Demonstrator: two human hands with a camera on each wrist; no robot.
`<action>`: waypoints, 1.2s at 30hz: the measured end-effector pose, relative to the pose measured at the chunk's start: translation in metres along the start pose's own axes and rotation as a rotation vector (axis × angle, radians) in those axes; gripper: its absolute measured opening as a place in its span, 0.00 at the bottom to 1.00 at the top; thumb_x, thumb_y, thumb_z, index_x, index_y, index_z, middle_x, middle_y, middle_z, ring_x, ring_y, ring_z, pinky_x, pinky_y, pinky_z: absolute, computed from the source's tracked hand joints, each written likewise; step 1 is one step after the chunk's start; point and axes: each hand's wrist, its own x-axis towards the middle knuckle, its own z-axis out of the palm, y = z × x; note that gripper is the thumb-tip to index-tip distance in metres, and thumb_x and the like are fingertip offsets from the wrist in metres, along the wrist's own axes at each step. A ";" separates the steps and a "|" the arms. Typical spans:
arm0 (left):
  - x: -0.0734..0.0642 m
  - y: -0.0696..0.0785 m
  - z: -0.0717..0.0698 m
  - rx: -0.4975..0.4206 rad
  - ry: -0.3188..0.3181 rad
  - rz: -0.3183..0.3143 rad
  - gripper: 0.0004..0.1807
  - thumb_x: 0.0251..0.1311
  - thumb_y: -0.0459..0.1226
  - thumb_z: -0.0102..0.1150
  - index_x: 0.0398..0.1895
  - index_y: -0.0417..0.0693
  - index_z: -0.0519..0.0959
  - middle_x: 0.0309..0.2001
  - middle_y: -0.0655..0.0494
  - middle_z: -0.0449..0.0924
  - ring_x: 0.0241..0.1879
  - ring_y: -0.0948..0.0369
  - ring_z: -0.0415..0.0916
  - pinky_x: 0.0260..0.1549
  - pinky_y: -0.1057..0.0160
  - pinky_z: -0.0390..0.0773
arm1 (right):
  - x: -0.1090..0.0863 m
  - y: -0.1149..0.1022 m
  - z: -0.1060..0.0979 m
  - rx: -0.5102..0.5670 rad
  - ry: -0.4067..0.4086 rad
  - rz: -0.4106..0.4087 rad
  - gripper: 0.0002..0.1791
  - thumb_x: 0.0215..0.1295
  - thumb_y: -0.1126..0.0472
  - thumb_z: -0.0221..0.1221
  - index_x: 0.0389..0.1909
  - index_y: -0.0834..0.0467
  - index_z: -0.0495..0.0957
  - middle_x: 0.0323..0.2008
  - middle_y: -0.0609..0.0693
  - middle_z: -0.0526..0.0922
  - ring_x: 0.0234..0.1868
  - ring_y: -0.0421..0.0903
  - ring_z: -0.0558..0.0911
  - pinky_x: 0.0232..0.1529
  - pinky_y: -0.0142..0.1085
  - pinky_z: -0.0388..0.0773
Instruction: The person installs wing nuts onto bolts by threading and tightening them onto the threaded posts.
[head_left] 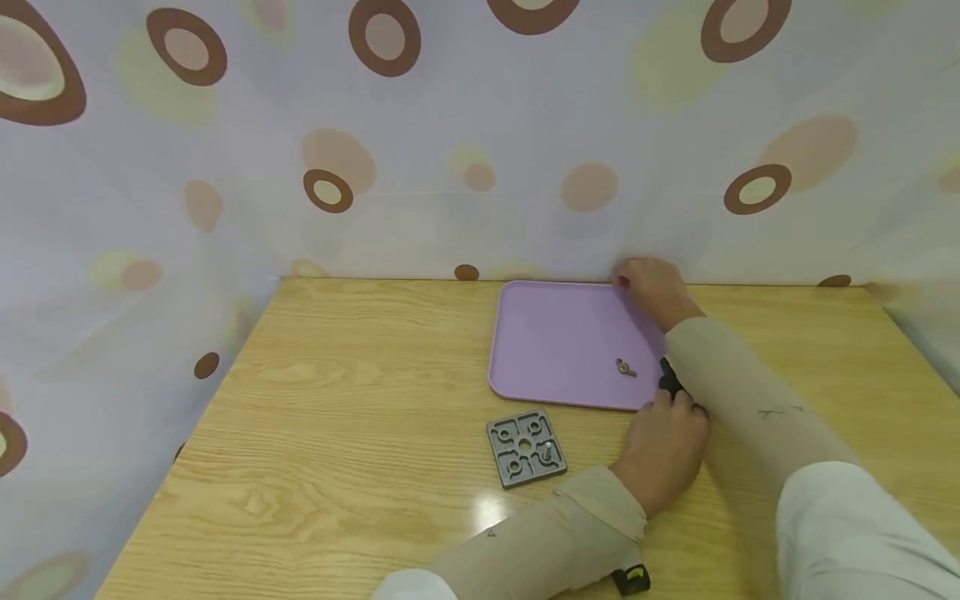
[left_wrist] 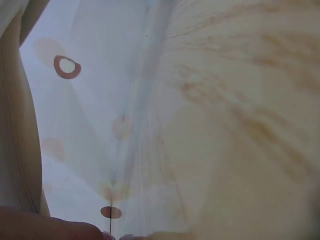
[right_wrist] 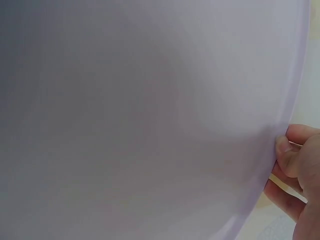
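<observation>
Lilac tray (head_left: 555,342) lies flat on the wooden table (head_left: 337,400), toward the back wall. My right hand (head_left: 654,287) pinches its far right corner; in the right wrist view the thumb (right_wrist: 286,145) presses the rim with the fingers curled under it. My left hand (head_left: 663,450) rests at the near right corner, fingers bent at the edge; I cannot tell whether they grip it. On the tray sits a small brass piece (head_left: 625,367). Just in front of the tray lies a grey square plate (head_left: 525,447). Dotted curtain (head_left: 450,125) surrounds the table.
</observation>
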 end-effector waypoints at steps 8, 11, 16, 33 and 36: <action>0.000 -0.002 0.000 0.038 -0.054 0.011 0.08 0.62 0.48 0.53 0.40 0.60 0.78 0.37 0.62 0.72 0.36 0.64 0.68 0.31 0.70 0.73 | 0.005 -0.008 -0.001 0.011 -0.035 0.068 0.14 0.50 0.78 0.49 0.20 0.59 0.77 0.27 0.52 0.78 0.29 0.49 0.71 0.31 0.45 0.69; -0.002 -0.002 0.001 0.020 -0.073 0.002 0.08 0.62 0.49 0.54 0.38 0.60 0.78 0.37 0.61 0.73 0.36 0.64 0.68 0.31 0.70 0.73 | 0.002 -0.011 0.002 0.031 -0.045 0.096 0.12 0.52 0.77 0.49 0.22 0.59 0.78 0.29 0.53 0.79 0.30 0.50 0.72 0.33 0.46 0.70; -0.002 -0.003 0.003 -0.055 -0.099 0.007 0.12 0.62 0.53 0.53 0.35 0.60 0.80 0.37 0.61 0.74 0.36 0.64 0.69 0.30 0.69 0.74 | -0.002 -0.010 0.005 0.027 -0.060 0.108 0.13 0.53 0.77 0.50 0.24 0.59 0.79 0.32 0.53 0.80 0.32 0.50 0.74 0.34 0.47 0.71; -0.001 -0.008 0.006 -0.121 -0.033 0.029 0.11 0.63 0.49 0.51 0.31 0.58 0.81 0.35 0.60 0.76 0.34 0.63 0.71 0.26 0.68 0.75 | -0.003 -0.011 0.008 -0.018 -0.056 0.109 0.10 0.56 0.75 0.52 0.21 0.61 0.78 0.28 0.55 0.79 0.30 0.53 0.76 0.31 0.49 0.73; 0.003 -0.010 0.004 -0.105 -0.053 0.022 0.12 0.64 0.50 0.50 0.33 0.58 0.81 0.36 0.59 0.76 0.34 0.62 0.71 0.27 0.68 0.75 | 0.003 -0.011 0.007 -0.024 -0.031 0.104 0.11 0.53 0.75 0.53 0.17 0.59 0.75 0.25 0.53 0.78 0.28 0.52 0.74 0.30 0.48 0.71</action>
